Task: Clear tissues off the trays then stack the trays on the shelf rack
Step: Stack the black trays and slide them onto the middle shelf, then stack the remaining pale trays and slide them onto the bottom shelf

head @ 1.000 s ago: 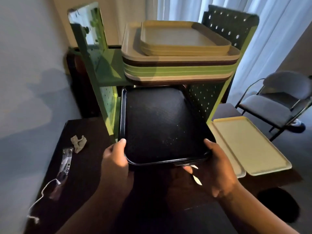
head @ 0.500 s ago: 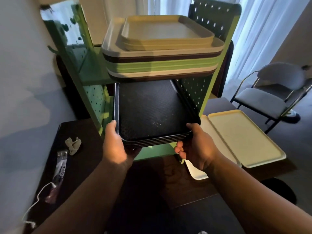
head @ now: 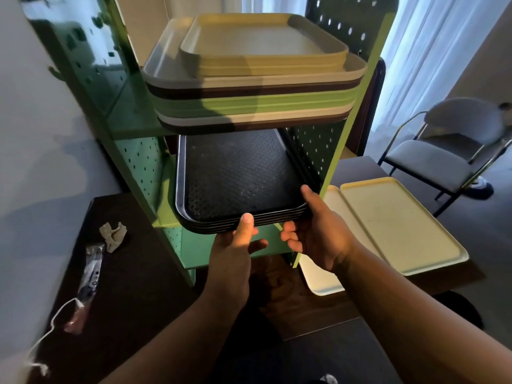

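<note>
Green shelf rack [head: 357,87]: mixed tray stack [head: 257,103] on upper shelf; black trays [head: 238,173] on lower shelf, left hand [head: 235,242] and right hand [head: 318,234] at their front edge. Surface [head: 133,286]: crumpled tissue [head: 113,235], two pale trays [head: 396,225].

Two bare forearms, no sleeves visible. Left hand [head: 235,245] and right hand [head: 315,234] bare: no gloves, rings, watch or wristband. Short, unpainted nails.

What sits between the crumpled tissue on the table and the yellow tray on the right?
In the head view, the green rack's lower part stands between the tissue and the yellow tray, with both hands at the black trays and a white tray.
</note>
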Demonstrator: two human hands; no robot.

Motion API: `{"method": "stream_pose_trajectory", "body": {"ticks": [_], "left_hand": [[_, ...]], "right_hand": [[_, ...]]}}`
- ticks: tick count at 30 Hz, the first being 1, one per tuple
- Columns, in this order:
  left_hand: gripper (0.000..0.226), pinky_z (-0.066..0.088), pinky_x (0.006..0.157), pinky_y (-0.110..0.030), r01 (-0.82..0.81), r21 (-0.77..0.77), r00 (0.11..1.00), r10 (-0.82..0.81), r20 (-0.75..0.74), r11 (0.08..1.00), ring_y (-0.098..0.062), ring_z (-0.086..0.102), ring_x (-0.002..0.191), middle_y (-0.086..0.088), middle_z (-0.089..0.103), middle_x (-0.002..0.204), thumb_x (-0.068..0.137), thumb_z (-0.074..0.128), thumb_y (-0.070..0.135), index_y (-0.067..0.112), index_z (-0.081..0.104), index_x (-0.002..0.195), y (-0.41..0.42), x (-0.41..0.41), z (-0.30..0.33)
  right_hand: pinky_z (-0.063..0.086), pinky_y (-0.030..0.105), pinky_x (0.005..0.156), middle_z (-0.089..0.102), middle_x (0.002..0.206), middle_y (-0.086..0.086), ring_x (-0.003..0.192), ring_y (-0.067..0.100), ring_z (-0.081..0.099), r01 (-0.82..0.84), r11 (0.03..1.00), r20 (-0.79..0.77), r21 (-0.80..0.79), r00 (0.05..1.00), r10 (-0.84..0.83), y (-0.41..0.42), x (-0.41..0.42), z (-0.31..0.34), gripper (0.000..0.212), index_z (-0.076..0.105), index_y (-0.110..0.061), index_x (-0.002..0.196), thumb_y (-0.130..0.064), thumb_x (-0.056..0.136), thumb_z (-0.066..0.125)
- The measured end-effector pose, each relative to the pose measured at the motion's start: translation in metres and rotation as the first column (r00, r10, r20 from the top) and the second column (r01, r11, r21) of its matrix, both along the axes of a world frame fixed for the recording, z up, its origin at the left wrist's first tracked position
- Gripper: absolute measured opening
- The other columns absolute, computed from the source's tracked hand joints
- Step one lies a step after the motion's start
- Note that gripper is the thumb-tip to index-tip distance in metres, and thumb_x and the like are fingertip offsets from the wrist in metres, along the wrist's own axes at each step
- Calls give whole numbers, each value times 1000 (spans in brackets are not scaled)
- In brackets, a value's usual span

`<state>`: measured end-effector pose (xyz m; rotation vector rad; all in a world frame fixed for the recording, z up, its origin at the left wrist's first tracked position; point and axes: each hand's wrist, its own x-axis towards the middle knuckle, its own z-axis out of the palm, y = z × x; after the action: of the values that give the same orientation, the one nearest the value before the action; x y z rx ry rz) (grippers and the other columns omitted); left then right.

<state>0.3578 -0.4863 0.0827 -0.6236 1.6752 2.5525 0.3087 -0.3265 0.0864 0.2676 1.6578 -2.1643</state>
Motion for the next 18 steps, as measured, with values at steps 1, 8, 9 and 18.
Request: {"method": "stream_pose_trajectory", "body": {"ticks": [1,8,9,18], "left_hand": [[22,55,83,-52,26,-34,1000,-27,-16,999,-24,69,84,-3,74,99,84,72,44,26,73,95,7,-2,-3],[43,58,65,-34,324,-173,946,-315,78,930,-16,73,82,2,76,97,76,81,28,22,66,116,76,-7,-35],[41,57,63,-31,361,-167,932,-350,93,917,-18,72,84,0,74,100,80,80,24,22,64,118,88,-7,-39],[45,59,67,-29,636,-207,758,-552,348,744,-22,67,94,-8,64,110,89,70,10,16,54,130,233,-67,-87]], "right_hand": [[47,27,57,60,71,6,64,19,61,-10,1000,2,-13,1000,10,5,2,-4,61,64,-14,89,-70,96,42],[41,34,64,62,80,7,68,20,61,140,974,87,-178,988,-126,72,11,-34,57,64,-11,108,-62,94,46],[41,34,64,62,79,8,68,21,60,193,967,115,-168,978,-175,86,10,-37,55,63,-10,108,-60,97,44],[56,45,88,69,105,14,100,31,66,511,823,190,250,807,-559,246,-28,-91,36,66,-8,113,-40,104,52]]}}
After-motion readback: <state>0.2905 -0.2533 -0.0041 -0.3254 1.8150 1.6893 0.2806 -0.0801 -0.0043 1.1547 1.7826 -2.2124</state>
